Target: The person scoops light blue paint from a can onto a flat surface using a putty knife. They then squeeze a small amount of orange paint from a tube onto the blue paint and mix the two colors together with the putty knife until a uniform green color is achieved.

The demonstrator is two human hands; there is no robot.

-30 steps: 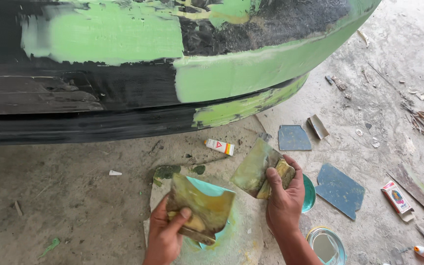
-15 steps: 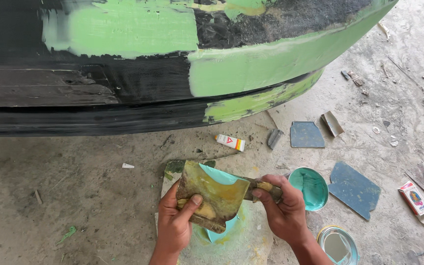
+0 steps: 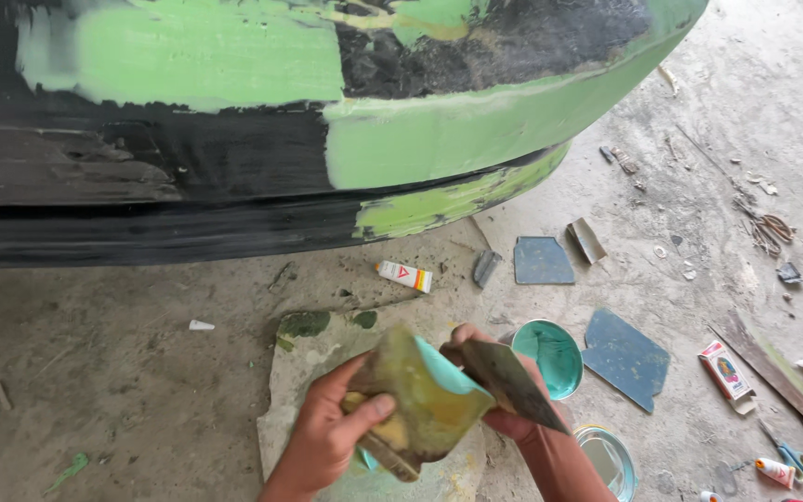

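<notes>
My left hand (image 3: 327,435) grips a wide putty-smeared spreader (image 3: 420,400), yellowish with a teal patch, held tilted over a stained mixing board (image 3: 309,344) on the floor. My right hand (image 3: 504,409) holds a narrower dark metal putty knife (image 3: 513,381), its blade laid against the spreader's right edge. Above both hands is a black car bumper (image 3: 234,177) patched with green filler (image 3: 439,139).
On the concrete floor lie a teal can lid (image 3: 550,358), an open tin (image 3: 606,457), blue-grey sheet pieces (image 3: 625,353) (image 3: 543,260), a small white tube (image 3: 403,275), a red-and-white box (image 3: 725,372), another tube (image 3: 775,472) and scattered debris at right.
My right hand brought the putty knife from apart at the right over to the spreader in my left hand. Both tools now meet and are tilted more upright. The view shifted slightly.
</notes>
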